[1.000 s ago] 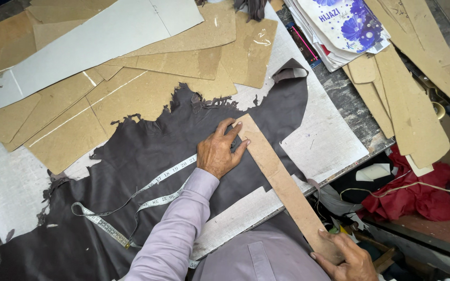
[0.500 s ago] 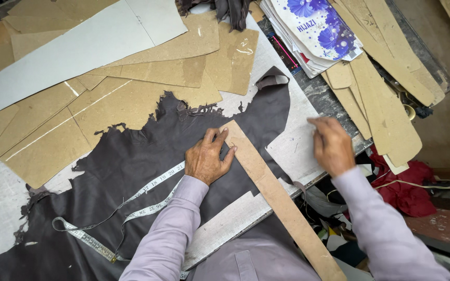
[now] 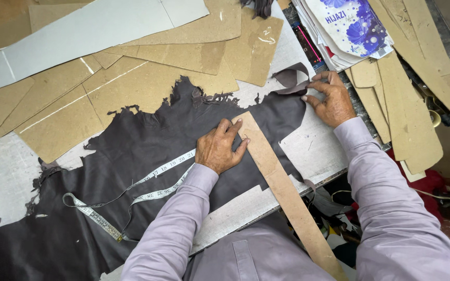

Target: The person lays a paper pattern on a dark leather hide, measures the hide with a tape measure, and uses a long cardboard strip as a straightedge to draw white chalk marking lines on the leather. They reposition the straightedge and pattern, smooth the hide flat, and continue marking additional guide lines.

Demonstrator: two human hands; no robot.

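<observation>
A large sheet of dark leather [image 3: 147, 151] lies spread flat over the desk [image 3: 6, 177], and everything else sits around it. The left hand [image 3: 220, 148] rests palm down on the leather near its upper right part, fingers spread a little; its fingertips press the upper end of a long cardboard strip [image 3: 282, 192]. Its grip closes on nothing: the hand is flat and simply weighs the strip down. The strip runs slantwise from the leather's upper right part down past the leather's lower right edge and out over the front edge of the desk.

The right hand [image 3: 332, 101] is at the leather's far right corner, where a flap of leather [image 3: 294, 78] curls up off the desk. The fingers bend toward that flap and the fingertips touch its edge; whether they pinch it or only press it I cannot tell.

A white measuring tape [image 3: 147, 192] lies looped on the leather, left of and below the left hand, its end reaching toward the leather's lower left.

Above the leather, brown cardboard sheets [image 3: 147, 88] overlap one another, with a pale grey board [image 3: 95, 28] lying on top of them. Right of the leather, beyond the right hand, are more cardboard pieces [image 3: 412, 114] and a stack of white bags with a blue flower print [image 3: 350, 26].
</observation>
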